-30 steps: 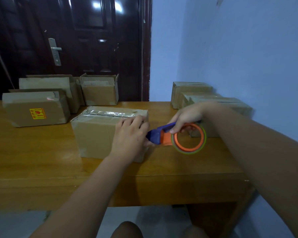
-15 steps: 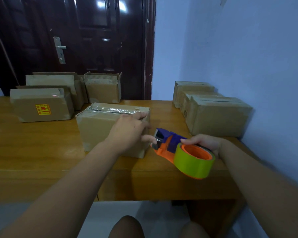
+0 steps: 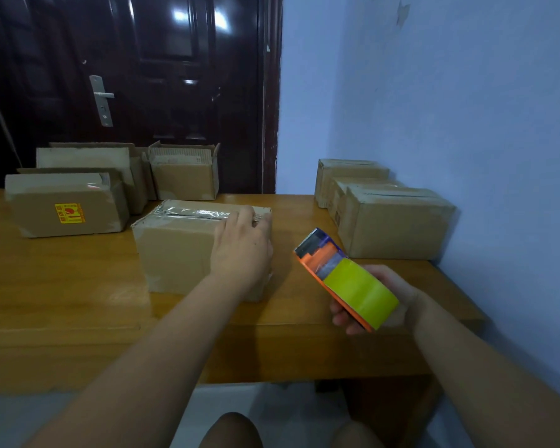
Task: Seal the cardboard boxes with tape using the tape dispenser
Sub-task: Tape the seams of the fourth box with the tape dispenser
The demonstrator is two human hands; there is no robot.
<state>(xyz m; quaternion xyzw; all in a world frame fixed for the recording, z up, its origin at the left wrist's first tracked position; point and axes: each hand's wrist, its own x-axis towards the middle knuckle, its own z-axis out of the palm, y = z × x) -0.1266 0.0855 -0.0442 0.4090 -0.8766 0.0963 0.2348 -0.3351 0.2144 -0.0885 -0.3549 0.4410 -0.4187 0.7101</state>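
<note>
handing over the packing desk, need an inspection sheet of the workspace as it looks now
surface: wooden table, boxes standing on it
job's things: middle box has clear tape along its top; dispenser carries a yellow-green roll and is apart from that box; labelled box and open box at left rear; row of boxes along the right wall
clutter: nothing seen
grips: left hand rests on the middle box's right end, fingers on its top; right hand grips the dispenser
cables: nothing seen
surroundings: dark door behind the table, blue wall at right
</note>
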